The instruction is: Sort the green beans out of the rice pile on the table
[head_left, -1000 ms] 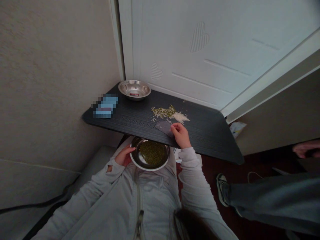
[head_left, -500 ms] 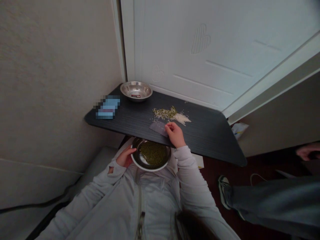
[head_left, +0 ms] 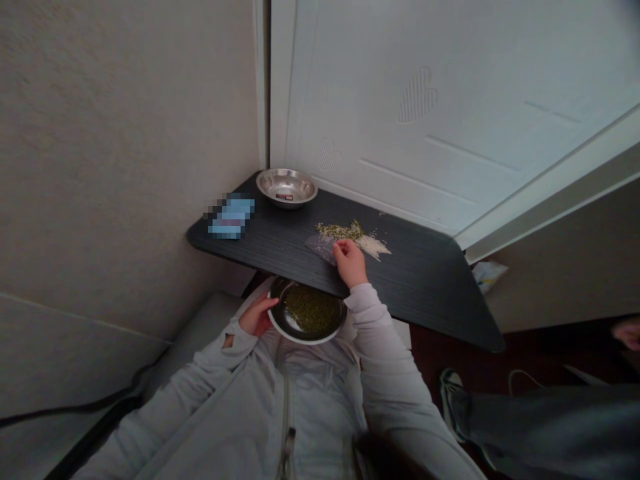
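Note:
My left hand (head_left: 257, 315) grips the left rim of a metal bowl (head_left: 293, 337) at my lap, just below the table's near edge. Green beans (head_left: 313, 310), which look like mung beans, cover much of its bottom. Above the table my right hand (head_left: 351, 262) is closed, thumb and fingers pinching a thin, see-through plastic card (head_left: 321, 247). The card lies low over the tabletop, at the near side of a spread of mixed green beans and white grains (head_left: 343, 231). A heap of white rice-like grains (head_left: 375, 247) lies just beyond my right hand's fingers.
On the dark table (head_left: 425, 300), an empty-looking metal bowl (head_left: 287, 189) stands at the back left, beside a blurred-out blue object (head_left: 233, 217). A white door (head_left: 370, 80) borders the far edge. Another person's leg (head_left: 540, 420) and hand (head_left: 627, 332) show at right.
My right hand has pushed the card slightly away from me, up to the mixed grains. The whole view has shifted a little; my left hand still grips the bowl.

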`<act>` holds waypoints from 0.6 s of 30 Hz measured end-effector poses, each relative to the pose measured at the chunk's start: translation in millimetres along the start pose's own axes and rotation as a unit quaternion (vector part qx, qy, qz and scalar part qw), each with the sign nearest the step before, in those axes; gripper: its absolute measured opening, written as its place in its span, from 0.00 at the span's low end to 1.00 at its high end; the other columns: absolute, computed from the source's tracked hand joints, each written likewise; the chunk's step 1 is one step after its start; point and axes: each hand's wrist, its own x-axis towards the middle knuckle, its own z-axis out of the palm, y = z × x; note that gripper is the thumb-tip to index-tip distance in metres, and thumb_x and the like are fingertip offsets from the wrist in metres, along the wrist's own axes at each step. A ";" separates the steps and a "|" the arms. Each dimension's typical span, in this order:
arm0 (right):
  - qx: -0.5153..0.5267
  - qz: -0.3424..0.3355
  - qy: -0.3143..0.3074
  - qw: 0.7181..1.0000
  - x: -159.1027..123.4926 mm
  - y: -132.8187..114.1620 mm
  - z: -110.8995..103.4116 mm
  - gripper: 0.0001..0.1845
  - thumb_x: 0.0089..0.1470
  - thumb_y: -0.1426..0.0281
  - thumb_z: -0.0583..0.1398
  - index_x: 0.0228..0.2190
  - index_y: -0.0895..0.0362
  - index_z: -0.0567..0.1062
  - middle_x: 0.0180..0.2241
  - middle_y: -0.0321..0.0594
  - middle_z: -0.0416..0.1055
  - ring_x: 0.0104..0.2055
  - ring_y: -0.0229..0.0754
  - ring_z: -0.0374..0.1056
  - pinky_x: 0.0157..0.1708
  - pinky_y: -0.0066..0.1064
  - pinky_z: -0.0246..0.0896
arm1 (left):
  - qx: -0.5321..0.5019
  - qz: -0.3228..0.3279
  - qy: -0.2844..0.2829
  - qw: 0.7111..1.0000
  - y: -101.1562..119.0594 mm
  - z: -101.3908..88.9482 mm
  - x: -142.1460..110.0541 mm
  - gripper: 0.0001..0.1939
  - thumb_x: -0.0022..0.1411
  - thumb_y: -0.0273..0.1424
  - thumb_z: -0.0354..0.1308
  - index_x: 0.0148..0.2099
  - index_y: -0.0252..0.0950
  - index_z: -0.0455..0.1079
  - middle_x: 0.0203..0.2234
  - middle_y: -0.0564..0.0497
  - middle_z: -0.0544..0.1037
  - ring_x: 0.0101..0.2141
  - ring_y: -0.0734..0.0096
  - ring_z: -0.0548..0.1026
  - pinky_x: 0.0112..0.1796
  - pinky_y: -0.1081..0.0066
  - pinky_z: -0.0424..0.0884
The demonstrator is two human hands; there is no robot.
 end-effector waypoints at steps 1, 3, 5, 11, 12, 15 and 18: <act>-0.006 -0.001 0.001 1.000 0.6 0.2 1.6 0.09 0.43 0.64 0.50 0.25 0.56 0.65 0.22 0.35 0.67 0.25 0.36 0.62 0.28 0.28 0.55 | 0.000 -0.001 -0.001 1.000 0.0 -0.5 0.0 0.23 0.41 0.29 0.56 0.44 0.35 0.63 0.33 0.46 0.74 0.38 0.56 0.69 0.37 0.64 0.65; -0.017 -0.005 -0.001 1.000 0.7 0.2 3.4 0.09 0.43 0.64 0.50 0.25 0.56 0.65 0.22 0.35 0.67 0.25 0.36 0.62 0.28 0.28 0.55 | -0.001 -0.001 0.000 1.000 -0.3 -2.1 0.4 0.23 0.41 0.29 0.57 0.44 0.35 0.63 0.32 0.46 0.75 0.38 0.56 0.69 0.37 0.64 0.65; -0.030 -0.012 -0.011 0.999 -0.1 -0.2 3.7 0.10 0.43 0.64 0.50 0.26 0.56 0.65 0.22 0.35 0.67 0.25 0.36 0.62 0.28 0.28 0.54 | -0.001 0.001 -0.002 1.000 -0.9 -3.8 1.2 0.23 0.41 0.29 0.57 0.44 0.34 0.63 0.31 0.46 0.75 0.37 0.56 0.69 0.36 0.64 0.65; -0.062 -0.031 -0.048 0.996 -5.4 -2.1 0.9 0.10 0.43 0.64 0.50 0.26 0.55 0.66 0.23 0.34 0.67 0.26 0.36 0.62 0.29 0.28 0.54 | -0.018 0.000 0.009 1.000 -1.5 -5.5 1.8 0.22 0.41 0.28 0.56 0.43 0.34 0.63 0.29 0.47 0.75 0.35 0.58 0.71 0.35 0.65 0.66; -0.060 -0.036 -0.053 0.996 -6.3 -2.4 0.3 0.10 0.43 0.64 0.50 0.26 0.55 0.66 0.23 0.34 0.67 0.26 0.36 0.62 0.29 0.28 0.54 | -0.019 0.001 0.010 1.000 -1.4 -5.4 1.7 0.21 0.41 0.28 0.56 0.43 0.34 0.63 0.29 0.48 0.75 0.35 0.59 0.71 0.35 0.65 0.66; -0.044 -0.046 -0.076 0.995 -8.2 -3.9 -1.4 0.09 0.44 0.65 0.50 0.26 0.55 0.66 0.22 0.34 0.67 0.26 0.35 0.62 0.28 0.27 0.54 | -0.021 0.006 0.011 1.000 -1.4 -5.2 1.5 0.21 0.42 0.28 0.56 0.43 0.34 0.63 0.28 0.48 0.75 0.35 0.60 0.71 0.34 0.65 0.66; -0.033 -0.052 -0.090 0.994 -8.4 -6.3 -2.1 0.08 0.44 0.65 0.50 0.25 0.55 0.66 0.22 0.33 0.67 0.25 0.34 0.62 0.28 0.26 0.55 | -0.022 0.014 0.007 1.000 -2.0 -6.1 2.0 0.22 0.42 0.27 0.56 0.44 0.34 0.63 0.28 0.49 0.75 0.34 0.61 0.71 0.33 0.67 0.67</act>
